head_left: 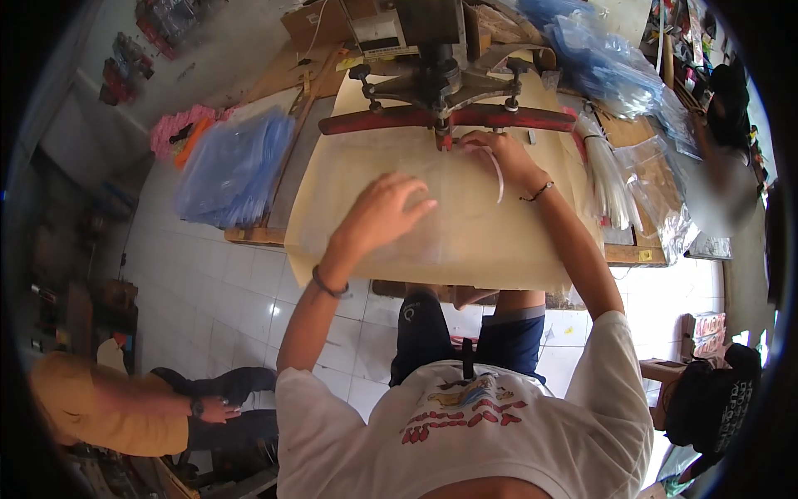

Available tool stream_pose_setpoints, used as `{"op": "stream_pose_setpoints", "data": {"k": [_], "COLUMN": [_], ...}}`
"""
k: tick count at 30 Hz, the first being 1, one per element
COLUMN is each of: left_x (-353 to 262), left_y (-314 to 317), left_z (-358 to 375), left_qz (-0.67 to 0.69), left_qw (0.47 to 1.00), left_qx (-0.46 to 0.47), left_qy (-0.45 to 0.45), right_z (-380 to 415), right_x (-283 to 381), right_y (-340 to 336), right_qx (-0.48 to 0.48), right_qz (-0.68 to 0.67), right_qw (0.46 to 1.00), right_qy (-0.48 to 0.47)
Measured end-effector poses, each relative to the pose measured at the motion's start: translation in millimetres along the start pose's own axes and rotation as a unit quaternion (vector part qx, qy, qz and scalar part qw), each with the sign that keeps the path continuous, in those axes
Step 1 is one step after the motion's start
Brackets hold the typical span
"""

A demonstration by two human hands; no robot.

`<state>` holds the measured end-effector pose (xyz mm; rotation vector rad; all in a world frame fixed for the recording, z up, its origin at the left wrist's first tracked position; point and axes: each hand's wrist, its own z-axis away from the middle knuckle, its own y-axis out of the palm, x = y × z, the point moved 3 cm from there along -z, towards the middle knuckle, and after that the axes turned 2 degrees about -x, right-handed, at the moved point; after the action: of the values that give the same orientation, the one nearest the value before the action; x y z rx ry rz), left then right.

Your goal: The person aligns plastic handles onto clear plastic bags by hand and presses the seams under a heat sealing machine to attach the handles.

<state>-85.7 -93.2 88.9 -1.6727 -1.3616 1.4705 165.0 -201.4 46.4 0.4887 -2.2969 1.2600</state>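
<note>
My left hand hovers over the tan sheet, thumb and fingers apart, holding nothing. Beneath it lies what looks like a clear plastic sheet, faint against the tan. My right hand is at the middle of a machine with a long red bar, its fingers bent close to the small red tip. A thin white strip curves down from those fingers, which appear closed on it. The exact fingertip contact is partly hidden.
Blue-tinted plastic sheets are stacked at the left, with more plastic at the back right. A bundle of whitish strips lies right of the tan sheet. A person in a yellow shirt sits at lower left.
</note>
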Motion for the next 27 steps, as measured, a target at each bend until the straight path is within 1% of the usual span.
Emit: {"op": "stream_pose_setpoints", "data": {"k": [1, 3, 5, 6, 7, 8, 9, 11, 12, 13, 14, 16, 18, 20, 23, 25, 26, 27], "left_x": [12.1, 20.6, -0.9, -19.8, -36.7, -47.0, -52.8, -61.7, -64.3, -66.1, -65.3, -44.4, -22.5, -6.9, 42.7, 42.8, 43.9, 45.6], "left_y": [1.4, 23.0, 25.9, 27.0, 30.6, 37.7, 45.6, 57.4, 58.3, 56.3, 54.3, 48.4, 36.0, 18.0, 38.4, 34.8, 34.9, 34.8], "left_z": [-0.4, 13.8, 20.4, 21.9, 26.0, 30.8, 35.5, 41.5, 42.3, 40.7, 37.9, 32.7, 23.2, 14.1, 10.3, 6.0, 4.3, 2.7], "left_qz": [-0.077, -0.131, -0.175, -0.157, -0.138, -0.117, -0.112, -0.100, -0.092, -0.086, -0.082, -0.094, -0.134, -0.203, -0.090, -0.005, 0.038, 0.154], "left_qw": [0.995, 0.991, 0.978, 0.979, 0.980, 0.980, 0.983, 0.988, 0.987, 0.987, 0.986, 0.995, 0.987, 0.951, 0.967, 0.973, 0.969, 0.962], "left_qx": [-0.029, 0.027, 0.096, 0.108, 0.121, 0.132, 0.118, 0.090, 0.102, 0.113, 0.123, 0.026, -0.094, -0.230, -0.185, -0.104, -0.063, -0.072], "left_qy": [0.049, -0.003, -0.060, -0.068, -0.081, -0.093, -0.090, -0.078, -0.078, -0.078, -0.077, -0.018, -0.007, -0.043, -0.149, -0.206, -0.234, -0.214], "right_z": [-1.1, 1.1, -0.3, -0.6, 0.9, 3.3, 1.4, 3.0, 4.9, 6.1, 9.5, 11.9, 10.0, 10.0, 10.3, 10.5, 10.8, 10.0], "right_x": [-6.0, -18.6, -31.8, -39.9, -46.6, -46.7, -29.2, -12.8, -5.8, 6.0, 8.1, 11.3, 13.5, 14.9, 13.9, 11.5, 8.7, 14.8], "right_y": [1.3, 4.1, 7.4, 8.6, 8.4, 8.5, -4.6, -13.0, -15.8, -15.9, -12.7, -7.6, -4.3, -1.9, -2.9, -1.0, -1.6, -5.9], "right_qx": [0.001, -0.003, -0.013, 0.030, 0.076, 0.122, 0.157, 0.233, 0.270, 0.297, 0.308, 0.327, 0.339, 0.342, 0.334, 0.336, 0.327, 0.319], "right_qz": [-0.013, -0.047, -0.094, -0.208, -0.320, -0.423, -0.320, -0.274, -0.250, -0.195, -0.175, -0.132, -0.122, -0.120, -0.127, -0.139, -0.117, -0.094], "right_qw": [1.000, 0.999, 0.995, 0.975, 0.935, 0.878, 0.906, 0.903, 0.899, 0.910, 0.918, 0.930, 0.926, 0.925, 0.930, 0.929, 0.935, 0.941], "right_qy": [-0.004, 0.000, 0.010, 0.070, 0.130, 0.189, 0.229, 0.233, 0.236, 0.215, 0.178, 0.101, 0.113, 0.112, 0.090, 0.072, 0.069, 0.068]}}
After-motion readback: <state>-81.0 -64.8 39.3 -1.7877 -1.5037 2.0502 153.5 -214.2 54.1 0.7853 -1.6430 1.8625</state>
